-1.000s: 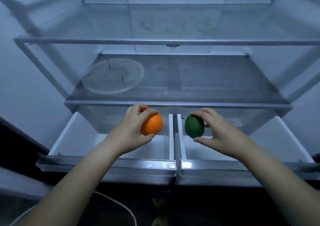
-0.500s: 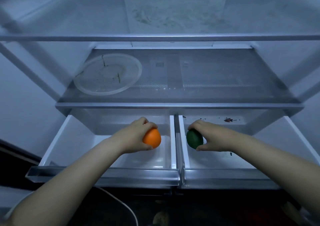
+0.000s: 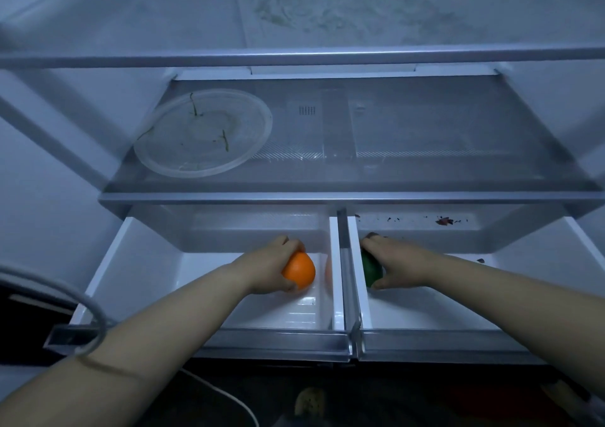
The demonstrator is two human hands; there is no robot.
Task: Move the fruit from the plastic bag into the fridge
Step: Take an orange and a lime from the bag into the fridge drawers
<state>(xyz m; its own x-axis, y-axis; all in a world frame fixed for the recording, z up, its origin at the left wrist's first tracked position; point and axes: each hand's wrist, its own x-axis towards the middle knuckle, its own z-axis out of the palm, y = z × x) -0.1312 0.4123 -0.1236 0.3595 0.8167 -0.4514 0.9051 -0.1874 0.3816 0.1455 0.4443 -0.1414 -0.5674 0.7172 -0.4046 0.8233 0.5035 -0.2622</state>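
Gripping the orange point(image 3: 300, 271), the left hand point(image 3: 265, 267) has its fingers curled over the top and its thumb under the near side. The orange sits low inside the left drawer point(image 3: 157, 272), toward the right rear, close to the drawer's right wall but not against it; a faint orange reflection shows on that wall. Whether it rests on the drawer floor I cannot tell. Bare white floor shows left of the hand out to the left wall, and in front of it up to the front edge.

The right hand point(image 3: 402, 263) holds the green fruit point(image 3: 371, 268), fingers bent over the top and thumb beneath. It sits in the right drawer point(image 3: 458, 305), tight beside that drawer's left wall and partly hidden by it, so contact with wall or floor cannot be judged. White floor runs from the wrist toward the right wall and the front edge.

Both drawers are pulled out side by side, their inner walls meeting at a narrow divider point(image 3: 342, 246) between the two fruits. Dark crumbs point(image 3: 445, 221) lie along the rear ledge of the right drawer.

Above the drawers' rear halves the shelf point(image 3: 327, 197) overhangs, with its front edge behind both hands. A clear plate point(image 3: 183, 146) lies on the shelf's left half. A grey cable point(image 3: 95, 308) curves past the left drawer's front left corner.
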